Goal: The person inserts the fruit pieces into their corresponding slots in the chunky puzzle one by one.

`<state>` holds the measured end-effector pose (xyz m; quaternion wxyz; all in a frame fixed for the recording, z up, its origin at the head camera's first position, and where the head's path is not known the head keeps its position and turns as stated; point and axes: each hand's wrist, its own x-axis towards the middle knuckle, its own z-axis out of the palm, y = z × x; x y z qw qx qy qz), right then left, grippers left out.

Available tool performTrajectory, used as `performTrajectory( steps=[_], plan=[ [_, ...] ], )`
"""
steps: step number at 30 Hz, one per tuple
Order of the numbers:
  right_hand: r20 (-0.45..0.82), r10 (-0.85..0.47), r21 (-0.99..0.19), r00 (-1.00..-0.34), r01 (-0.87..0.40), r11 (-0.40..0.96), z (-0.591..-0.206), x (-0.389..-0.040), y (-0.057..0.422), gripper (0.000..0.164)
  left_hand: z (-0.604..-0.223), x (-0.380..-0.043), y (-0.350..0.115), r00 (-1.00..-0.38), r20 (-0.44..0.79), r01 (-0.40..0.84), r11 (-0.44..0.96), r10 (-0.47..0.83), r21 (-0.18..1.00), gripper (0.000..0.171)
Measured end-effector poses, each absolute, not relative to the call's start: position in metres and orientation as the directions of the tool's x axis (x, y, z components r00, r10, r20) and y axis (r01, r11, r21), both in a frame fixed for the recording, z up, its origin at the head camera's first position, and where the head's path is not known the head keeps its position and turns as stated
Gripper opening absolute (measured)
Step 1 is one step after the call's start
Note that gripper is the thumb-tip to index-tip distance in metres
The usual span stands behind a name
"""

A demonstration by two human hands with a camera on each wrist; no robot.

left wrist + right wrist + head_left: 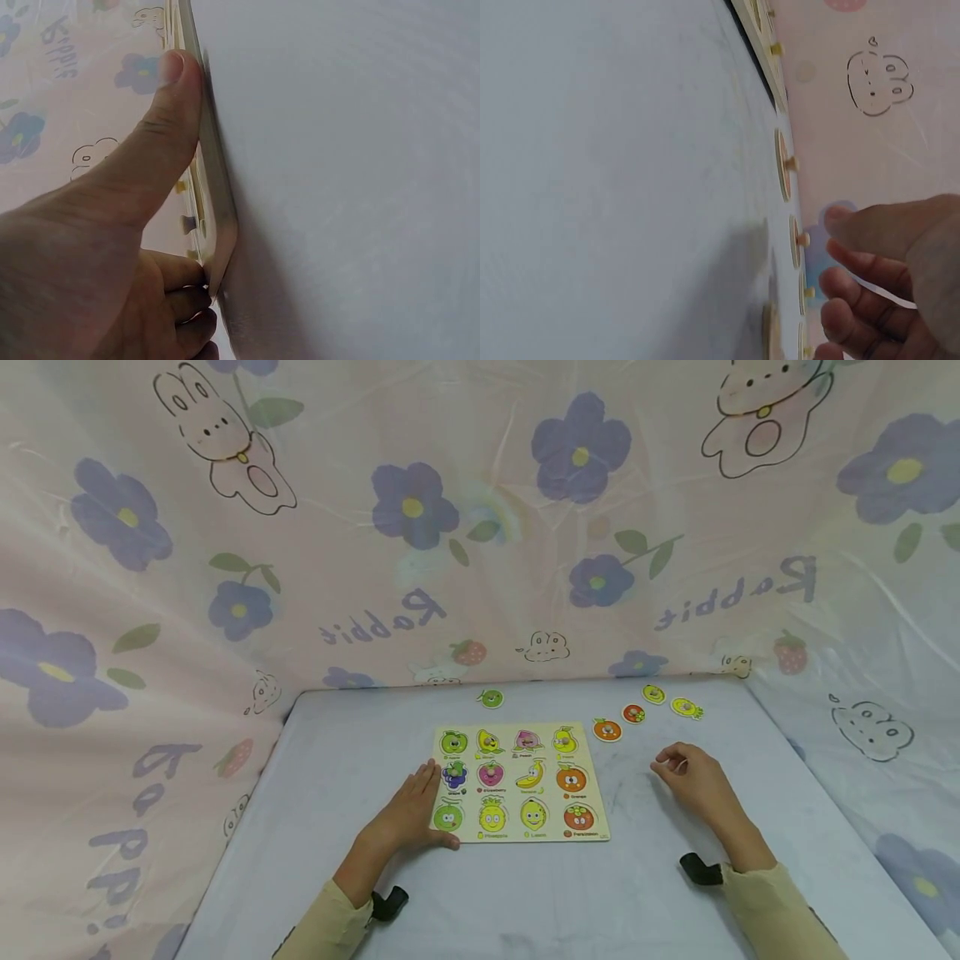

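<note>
A cream wooden fruit puzzle board lies on the table, with rows of fruit pictures, some topped by small knobs. My left hand rests at its near left corner, fingers along the left side and thumb along the near edge. The left wrist view shows the thumb lying straight against the board's rim. To the right of the board, my right hand hovers above the table, fingers loosely bent, holding nothing visible. Beyond it lie loose knobbed pieces: an orange, a persimmon, a lemon and a pineapple.
A round green fruit piece lies behind the board, near the table's back edge. The white-covered table is enclosed at the back and sides by a pink curtain printed with rabbits and flowers. Black bands stick out at both wrists.
</note>
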<state>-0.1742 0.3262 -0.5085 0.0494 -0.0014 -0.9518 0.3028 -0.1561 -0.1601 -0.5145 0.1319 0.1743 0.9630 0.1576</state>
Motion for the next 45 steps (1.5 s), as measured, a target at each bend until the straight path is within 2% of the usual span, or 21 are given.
performTrajectory(
  steps=[19,36,45],
  plan=[
    [0.025,0.144,-0.575,-0.989,0.103,0.812,-0.513,-0.177,0.363,0.03,-0.513,-0.154,-0.16,-0.906,-0.186,0.295,0.883,0.38,0.365,0.134],
    [-0.024,0.176,-0.568,-0.984,0.158,0.808,-0.517,-0.182,0.372,0.028,-0.512,-0.154,-0.16,-0.906,-0.178,0.301,0.879,0.385,0.37,0.134],
    [-0.091,0.181,-0.56,-0.979,0.2,0.804,-0.518,-0.178,0.375,0.034,-0.516,-0.156,-0.161,-0.902,-0.174,0.313,0.876,0.395,0.367,0.135]
  ],
)
